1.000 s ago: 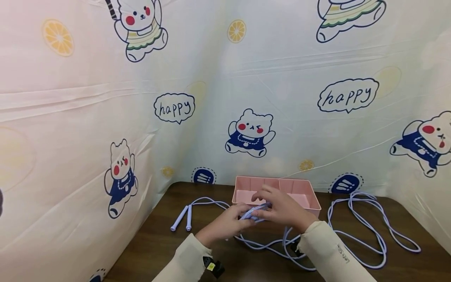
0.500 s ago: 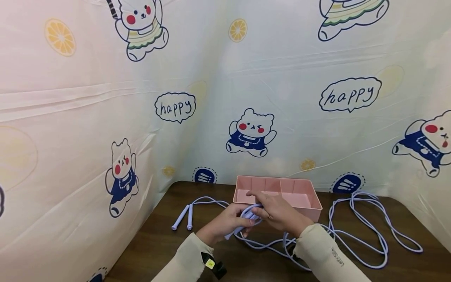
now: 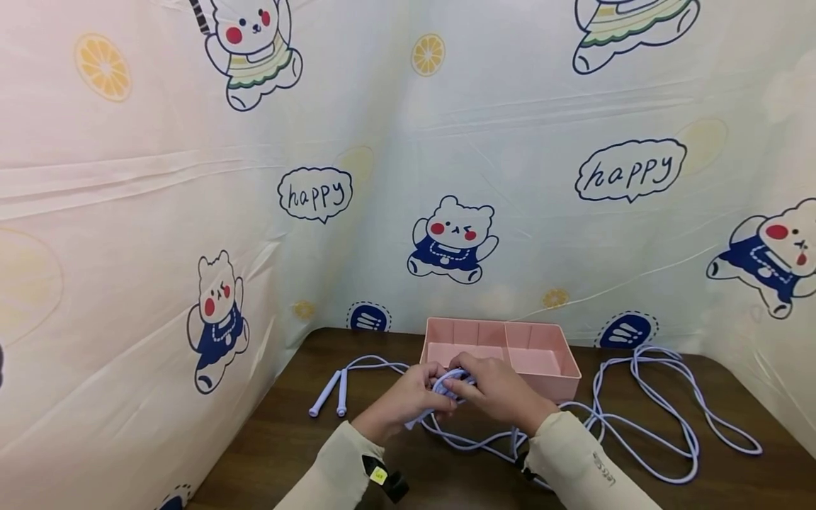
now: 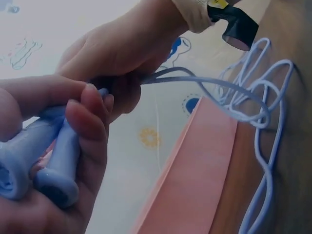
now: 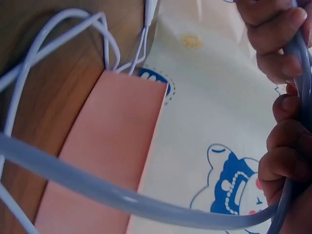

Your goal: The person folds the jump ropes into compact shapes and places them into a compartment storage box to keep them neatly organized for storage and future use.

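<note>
A light purple jump rope [image 3: 455, 377] is partly bunched up between my hands above the table. My left hand [image 3: 411, 398] grips its two handles [image 4: 59, 168] side by side, their flared ends showing in the left wrist view. My right hand [image 3: 496, 393] pinches cord against the bundle, close to the left fingers. A length of cord [image 5: 122, 199] runs away from the right hand in the right wrist view. In the head view the fingers hide much of the bundle.
A pink two-compartment box [image 3: 557, 387] stands just behind my hands. Two more purple handles [image 3: 328, 393] lie on the dark wooden table [image 3: 280, 439] at left. Loose cord [image 3: 682, 425] loops across the right side. A printed curtain [image 3: 370, 269] hangs behind and beside the table.
The hands have come lower and closer together. The right fingers have moved from spread over the bundle to pinching cord by the left hand. The handles in the left hand have tilted down.
</note>
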`<state>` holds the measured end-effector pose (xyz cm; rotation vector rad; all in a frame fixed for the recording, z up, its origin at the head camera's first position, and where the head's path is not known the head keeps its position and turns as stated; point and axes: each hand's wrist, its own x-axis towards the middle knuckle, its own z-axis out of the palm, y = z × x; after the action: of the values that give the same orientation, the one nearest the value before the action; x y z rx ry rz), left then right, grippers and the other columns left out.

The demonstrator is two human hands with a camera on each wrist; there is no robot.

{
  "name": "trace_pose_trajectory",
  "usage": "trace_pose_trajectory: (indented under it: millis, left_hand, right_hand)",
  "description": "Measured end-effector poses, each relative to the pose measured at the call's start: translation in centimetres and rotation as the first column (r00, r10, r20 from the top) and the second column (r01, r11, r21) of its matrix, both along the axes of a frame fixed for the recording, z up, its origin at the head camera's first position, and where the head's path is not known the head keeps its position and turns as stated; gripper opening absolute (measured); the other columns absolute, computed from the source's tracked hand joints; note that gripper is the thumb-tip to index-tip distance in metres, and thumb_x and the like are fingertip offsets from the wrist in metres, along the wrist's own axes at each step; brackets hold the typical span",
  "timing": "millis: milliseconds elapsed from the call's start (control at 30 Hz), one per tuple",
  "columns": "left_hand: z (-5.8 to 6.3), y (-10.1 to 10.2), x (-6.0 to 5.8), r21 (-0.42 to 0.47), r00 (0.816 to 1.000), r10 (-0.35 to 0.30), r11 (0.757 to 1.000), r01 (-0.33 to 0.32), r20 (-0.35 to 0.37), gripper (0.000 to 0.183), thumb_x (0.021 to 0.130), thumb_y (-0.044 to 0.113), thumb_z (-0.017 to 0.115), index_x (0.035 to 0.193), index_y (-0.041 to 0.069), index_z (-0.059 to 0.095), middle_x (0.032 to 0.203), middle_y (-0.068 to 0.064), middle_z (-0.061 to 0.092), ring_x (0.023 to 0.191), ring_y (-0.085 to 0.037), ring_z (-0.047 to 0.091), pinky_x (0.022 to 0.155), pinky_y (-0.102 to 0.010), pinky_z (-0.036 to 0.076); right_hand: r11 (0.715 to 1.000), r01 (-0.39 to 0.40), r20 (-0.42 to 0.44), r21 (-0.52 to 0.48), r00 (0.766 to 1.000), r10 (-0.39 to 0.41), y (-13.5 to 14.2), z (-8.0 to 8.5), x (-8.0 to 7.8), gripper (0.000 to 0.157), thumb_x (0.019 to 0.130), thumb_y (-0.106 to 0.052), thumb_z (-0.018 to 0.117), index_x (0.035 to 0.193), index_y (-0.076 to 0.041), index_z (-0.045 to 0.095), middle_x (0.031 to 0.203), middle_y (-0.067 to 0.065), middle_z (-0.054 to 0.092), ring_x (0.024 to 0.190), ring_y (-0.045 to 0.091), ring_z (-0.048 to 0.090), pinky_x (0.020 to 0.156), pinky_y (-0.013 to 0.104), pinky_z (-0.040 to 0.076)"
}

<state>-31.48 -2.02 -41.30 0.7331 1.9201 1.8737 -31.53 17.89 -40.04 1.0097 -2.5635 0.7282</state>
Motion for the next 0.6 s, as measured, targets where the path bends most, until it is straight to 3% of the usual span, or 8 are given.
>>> trace_pose_trajectory:
  millis: [167, 233, 300, 433, 533, 600]
  left_hand:
    - [-0.2, -0.1, -0.2, 0.035, 0.999, 0.008, 0.999, -0.009, 0.035, 0.024, 0.083, 0.002, 0.072, 0.099, 0.000, 0.054, 0.083, -0.013, 0.067, 0.066, -0.020, 0.066, 0.066, -0.040, 0.057]
    - [-0.3, -0.2, -0.2, 0.002, 1.000, 0.030, 1.000, -0.030, 0.005, 0.021, 0.088, 0.009, 0.071, 0.101, 0.001, 0.056, 0.083, -0.012, 0.067, 0.065, -0.022, 0.066, 0.067, -0.045, 0.056]
    - [-0.2, -0.3, -0.2, -0.057, 0.997, 0.051, 0.997, -0.054, -0.060, 0.020, 0.093, 0.020, 0.067, 0.103, 0.004, 0.061, 0.082, -0.011, 0.068, 0.065, -0.031, 0.065, 0.066, -0.049, 0.055]
    - [0.2, -0.4, 0.1, -0.129, 0.981, 0.072, 0.987, -0.096, -0.177, 0.023, 0.099, 0.027, 0.059, 0.102, 0.006, 0.069, 0.078, -0.008, 0.067, 0.061, -0.035, 0.056, 0.055, -0.036, 0.051]
    - [0.3, -0.4, 0.3, -0.125, 0.975, 0.089, 0.985, -0.116, -0.204, 0.023, 0.098, 0.023, 0.060, 0.097, 0.002, 0.071, 0.076, -0.009, 0.067, 0.060, -0.022, 0.051, 0.051, -0.024, 0.043]
    - [0.2, -0.5, 0.3, -0.123, 0.971, 0.085, 0.986, -0.114, -0.223, 0.024, 0.096, 0.022, 0.063, 0.093, 0.000, 0.072, 0.076, -0.010, 0.067, 0.061, -0.016, 0.052, 0.052, -0.023, 0.043]
  right_hand:
    - [0.999, -0.023, 0.024, -0.045, 0.999, 0.025, 0.0, 0.4, 0.1, 0.024, 0.098, -0.045, 0.054, 0.098, -0.021, 0.058, 0.078, -0.016, 0.055, 0.068, 0.004, 0.052, 0.062, 0.026, 0.047]
    - [0.998, -0.014, 0.029, -0.053, 0.999, 0.016, 0.1, 0.7, 0.2, 0.022, 0.099, -0.042, 0.055, 0.096, -0.020, 0.057, 0.078, -0.015, 0.055, 0.067, 0.005, 0.051, 0.061, 0.025, 0.047]
    - [0.998, 0.007, 0.047, -0.058, 0.999, -0.004, 0.2, 1.1, 0.2, 0.021, 0.099, -0.040, 0.055, 0.096, -0.020, 0.058, 0.078, -0.015, 0.055, 0.067, 0.005, 0.051, 0.062, 0.025, 0.047]
    - [0.996, 0.034, 0.083, -0.078, 0.996, -0.028, 0.4, 1.3, 0.0, 0.021, 0.100, -0.041, 0.053, 0.097, -0.020, 0.058, 0.081, -0.015, 0.057, 0.070, 0.006, 0.052, 0.065, 0.026, 0.048]
    - [0.995, 0.016, 0.091, -0.100, 0.996, -0.007, 0.4, 1.1, -0.1, 0.018, 0.099, -0.039, 0.055, 0.097, -0.021, 0.058, 0.080, -0.016, 0.057, 0.070, 0.006, 0.053, 0.065, 0.027, 0.048]
    - [0.994, -0.014, 0.093, -0.106, 0.995, 0.024, 0.5, 1.0, -0.2, 0.013, 0.099, -0.036, 0.057, 0.097, -0.023, 0.058, 0.078, -0.016, 0.056, 0.070, 0.007, 0.053, 0.064, 0.026, 0.048]
